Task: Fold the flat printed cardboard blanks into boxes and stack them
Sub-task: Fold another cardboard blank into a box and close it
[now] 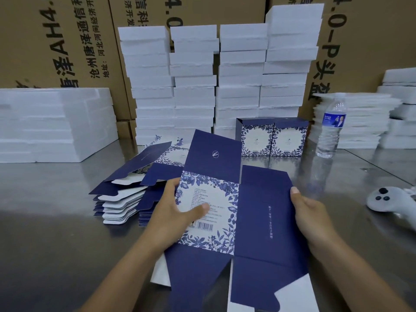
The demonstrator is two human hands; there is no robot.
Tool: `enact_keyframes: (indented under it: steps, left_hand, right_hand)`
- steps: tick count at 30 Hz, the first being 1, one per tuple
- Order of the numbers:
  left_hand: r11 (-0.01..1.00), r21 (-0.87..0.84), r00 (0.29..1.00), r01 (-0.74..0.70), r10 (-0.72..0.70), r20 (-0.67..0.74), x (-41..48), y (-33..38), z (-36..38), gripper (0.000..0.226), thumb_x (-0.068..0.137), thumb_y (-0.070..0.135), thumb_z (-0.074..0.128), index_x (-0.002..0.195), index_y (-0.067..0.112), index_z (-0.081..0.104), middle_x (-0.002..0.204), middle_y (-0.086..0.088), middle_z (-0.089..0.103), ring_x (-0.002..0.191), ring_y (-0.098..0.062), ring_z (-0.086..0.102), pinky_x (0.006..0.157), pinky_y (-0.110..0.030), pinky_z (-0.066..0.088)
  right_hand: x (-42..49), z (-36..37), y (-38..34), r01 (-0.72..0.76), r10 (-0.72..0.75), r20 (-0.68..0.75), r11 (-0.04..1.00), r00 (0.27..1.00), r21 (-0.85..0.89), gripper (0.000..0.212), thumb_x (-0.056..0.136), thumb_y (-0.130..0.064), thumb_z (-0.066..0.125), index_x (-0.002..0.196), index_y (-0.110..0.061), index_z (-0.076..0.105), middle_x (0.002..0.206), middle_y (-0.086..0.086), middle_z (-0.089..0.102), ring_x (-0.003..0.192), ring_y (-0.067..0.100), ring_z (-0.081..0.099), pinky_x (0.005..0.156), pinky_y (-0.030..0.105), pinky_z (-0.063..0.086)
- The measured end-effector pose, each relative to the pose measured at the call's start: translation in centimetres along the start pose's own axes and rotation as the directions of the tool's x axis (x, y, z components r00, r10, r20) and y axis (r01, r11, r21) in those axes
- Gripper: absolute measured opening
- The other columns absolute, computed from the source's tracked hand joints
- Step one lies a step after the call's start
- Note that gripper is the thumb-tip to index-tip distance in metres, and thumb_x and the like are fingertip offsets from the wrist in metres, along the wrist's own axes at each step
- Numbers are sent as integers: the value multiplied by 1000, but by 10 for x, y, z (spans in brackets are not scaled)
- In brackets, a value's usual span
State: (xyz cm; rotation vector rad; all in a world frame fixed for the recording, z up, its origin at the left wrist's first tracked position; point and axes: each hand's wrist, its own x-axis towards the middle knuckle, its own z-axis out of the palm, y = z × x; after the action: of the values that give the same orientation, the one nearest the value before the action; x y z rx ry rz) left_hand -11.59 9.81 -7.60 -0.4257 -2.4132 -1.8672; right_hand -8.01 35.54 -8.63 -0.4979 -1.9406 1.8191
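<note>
In the head view, the person holds a flat blue printed blank [252, 221] just above the steel table [56, 221]. The left hand [177, 212] grips its left edge with the thumb lying on the flowered panel. The right hand [315, 219] grips its right edge. A pile of flat blanks [126, 199] lies just left of it. Two folded boxes [272, 140] stand side by side farther back, near a water bottle [331, 129].
</note>
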Motion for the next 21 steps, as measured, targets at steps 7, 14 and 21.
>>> enact_keyframes:
  steps: [7, 14, 21]
  left_hand:
    - [995, -24, 990, 101, -103, -99, 8, 0, -5, 46, 94, 48, 45, 79, 6, 56, 68, -7, 58, 59, -15, 53, 58, -26, 39]
    - [991, 133, 961, 2, 35, -275, 13, -6, -3, 44, 99, 27, 45, 59, 14, 30, 49, 4, 27, 45, -9, 22, 42, -18, 21]
    - [992, -78, 938, 95, -115, -327, 18, -13, -9, 42, 99, 34, 45, 81, -3, 55, 68, -9, 45, 60, -20, 38, 59, -29, 29]
  right_hand:
    - [1, -2, -2, 155, -160, -4, 965, 987, -211, 54, 98, -34, 43, 86, 16, 58, 80, 29, 65, 66, 34, 57, 68, 36, 49]
    - [-6, 0, -4, 78, -74, 56, 993, 996, -84, 54, 96, -39, 46, 71, 5, 64, 61, 11, 64, 52, 13, 56, 46, 18, 44]
    - [-10, 0, -6, 227, -187, 157, 927, 970, -297, 40, 100, -24, 43, 64, -8, 38, 60, 5, 34, 54, 13, 30, 43, 22, 20]
